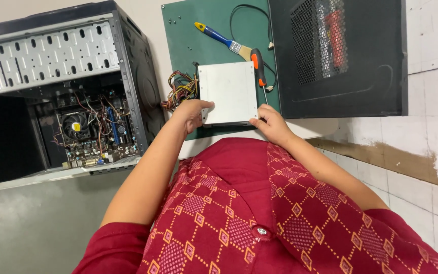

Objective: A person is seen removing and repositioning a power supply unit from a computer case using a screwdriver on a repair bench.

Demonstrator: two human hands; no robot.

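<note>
Person in a red diamond-patterned shirt (pixel 259 203) at a small white table (pixel 310 129), both hands on a flat grey metal power-supply box (pixel 228 93) lying on a dark green mat (pixel 198 35). Left hand (pixel 192 112) grips the box's near left corner, thumb laid over the top face, fingers curled under the edge so clamped on the box. Right hand (pixel 271 123) at the near right corner, fingers bunched together against the box edge; contact seems there but whether it really pinches the box I cannot tell. A bundle of multicoloured wires (pixel 180 89) spills from the box's left side. Just beyond the box on the mat: a paintbrush with blue and yellow handle (pixel 224 40), lying diagonal, bristle end near a screwdriver with orange and black handle (pixel 258 66), which sits along the box's right edge, shaft pointing toward the person. A thin black cable (pixel 239 10) loops on the mat behind. A black perforated metal side panel (pixel 340 56) lies to the right, partly over the mat. To the left, well apart, an open black desktop computer case (pixel 62 96) with motherboard and round cooler fan (pixel 74 127) exposed. White tiled surface (pixel 422 152) to the right.
</note>
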